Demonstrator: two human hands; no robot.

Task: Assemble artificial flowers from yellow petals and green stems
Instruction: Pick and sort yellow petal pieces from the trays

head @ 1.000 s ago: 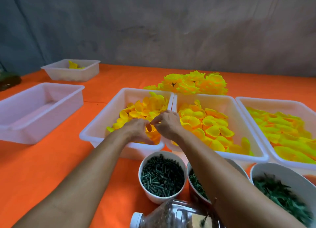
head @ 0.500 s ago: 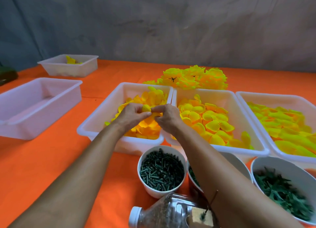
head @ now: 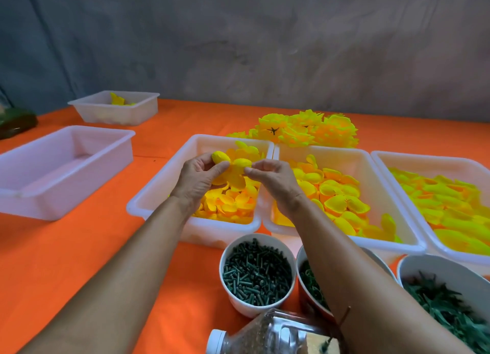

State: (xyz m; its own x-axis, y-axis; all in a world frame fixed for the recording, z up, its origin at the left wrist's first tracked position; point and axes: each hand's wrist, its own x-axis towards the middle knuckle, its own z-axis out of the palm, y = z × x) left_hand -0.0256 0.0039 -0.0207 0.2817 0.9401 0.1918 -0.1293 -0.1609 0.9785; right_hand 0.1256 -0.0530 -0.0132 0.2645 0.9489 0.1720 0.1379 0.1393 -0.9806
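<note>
Both hands meet above the leftmost of three petal trays (head: 159, 194) on the orange table (head: 66, 260). The left hand (head: 197, 180) pinches a cluster of yellow petals (head: 234, 172) between thumb and fingers, one petal showing above its fingertips. The right hand (head: 274, 180), at 3 o'clock of the cluster, nips a petal's edge with thumb and forefinger, the other fingers curled. The cluster hangs over the loose petals in that tray. At 6 o'clock of the hands stands a white cup of dark green stem pegs (head: 257, 274), with two more bowls of green parts at its 3 o'clock, partly hidden by the right forearm. A heap of finished yellow flowers (head: 307, 130) lies at 12 o'clock beyond the trays. A clear plastic bottle (head: 265, 335) lies at the near edge.
</note>
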